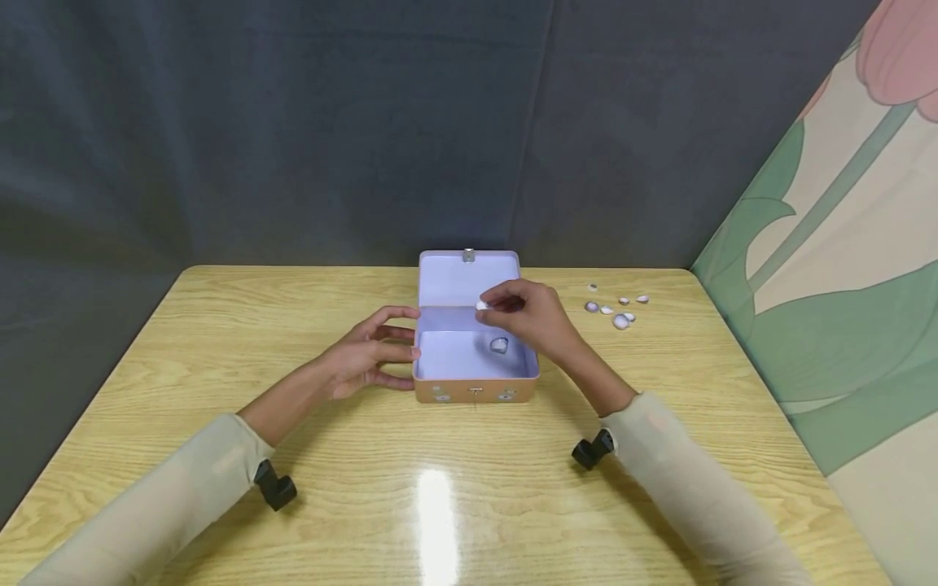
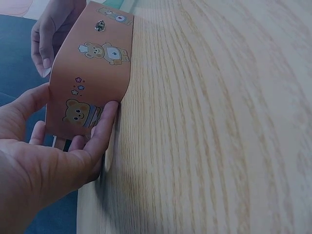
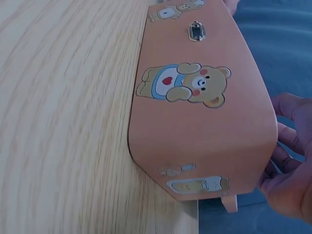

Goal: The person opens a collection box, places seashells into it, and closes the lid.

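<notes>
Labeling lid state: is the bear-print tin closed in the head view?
No, the lid of the bear-print tin is open, its pale lavender inside plainly showing.

Orange bear-print box, lilac inside

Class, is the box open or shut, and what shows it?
Open: the lid of the box is swung back, and a small piece shows inside.

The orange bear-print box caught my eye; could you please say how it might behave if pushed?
The box would probably feel stiff, as it looks like smooth metal with clean edges. It may slide rather than roll, sitting flat on the glossy table. The open lid, up along the back, might wobble.
</notes>
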Available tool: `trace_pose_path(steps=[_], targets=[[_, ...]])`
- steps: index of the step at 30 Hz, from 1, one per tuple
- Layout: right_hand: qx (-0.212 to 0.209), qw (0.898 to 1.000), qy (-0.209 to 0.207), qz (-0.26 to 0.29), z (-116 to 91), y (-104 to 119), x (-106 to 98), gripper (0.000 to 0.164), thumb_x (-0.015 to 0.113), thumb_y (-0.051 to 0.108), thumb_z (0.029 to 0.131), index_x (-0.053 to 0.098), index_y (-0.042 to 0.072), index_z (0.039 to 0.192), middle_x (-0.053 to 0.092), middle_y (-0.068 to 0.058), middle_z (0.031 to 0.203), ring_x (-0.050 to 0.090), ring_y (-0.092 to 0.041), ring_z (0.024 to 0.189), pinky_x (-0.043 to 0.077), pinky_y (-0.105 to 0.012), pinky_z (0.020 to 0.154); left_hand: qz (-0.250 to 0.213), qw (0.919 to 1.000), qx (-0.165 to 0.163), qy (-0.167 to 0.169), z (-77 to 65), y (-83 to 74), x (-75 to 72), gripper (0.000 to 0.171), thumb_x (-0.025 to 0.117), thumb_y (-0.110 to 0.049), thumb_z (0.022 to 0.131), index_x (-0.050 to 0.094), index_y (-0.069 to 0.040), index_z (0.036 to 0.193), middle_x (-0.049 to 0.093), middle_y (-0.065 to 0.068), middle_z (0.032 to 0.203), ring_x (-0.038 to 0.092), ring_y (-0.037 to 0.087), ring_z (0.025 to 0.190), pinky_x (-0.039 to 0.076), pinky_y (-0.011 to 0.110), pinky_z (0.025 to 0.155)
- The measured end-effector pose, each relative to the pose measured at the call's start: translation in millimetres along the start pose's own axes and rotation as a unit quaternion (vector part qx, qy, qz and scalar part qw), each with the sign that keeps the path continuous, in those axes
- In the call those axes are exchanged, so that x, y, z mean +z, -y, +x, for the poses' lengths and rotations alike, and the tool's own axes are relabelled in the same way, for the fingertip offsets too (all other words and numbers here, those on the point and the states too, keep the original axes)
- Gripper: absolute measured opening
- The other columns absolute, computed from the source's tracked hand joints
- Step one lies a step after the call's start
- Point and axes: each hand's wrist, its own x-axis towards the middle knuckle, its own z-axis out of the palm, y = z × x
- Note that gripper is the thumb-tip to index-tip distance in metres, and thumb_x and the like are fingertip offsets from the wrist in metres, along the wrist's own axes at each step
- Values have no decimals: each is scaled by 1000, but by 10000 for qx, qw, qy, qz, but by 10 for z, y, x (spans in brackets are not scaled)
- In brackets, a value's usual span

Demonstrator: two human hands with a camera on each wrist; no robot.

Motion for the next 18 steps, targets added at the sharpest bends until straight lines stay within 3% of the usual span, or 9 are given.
trace_pose_path(steps=[18], targets=[[-161,9992,143,-340,-10,9,105,30,89,21,98,84,4,123,81,-14,119,75,-29,106,65,-42,95,17,10000,3,-33,0,-4,3,74,71,-4,109,35,-19,171,40,22,163,65,36,130,72,54,97]])
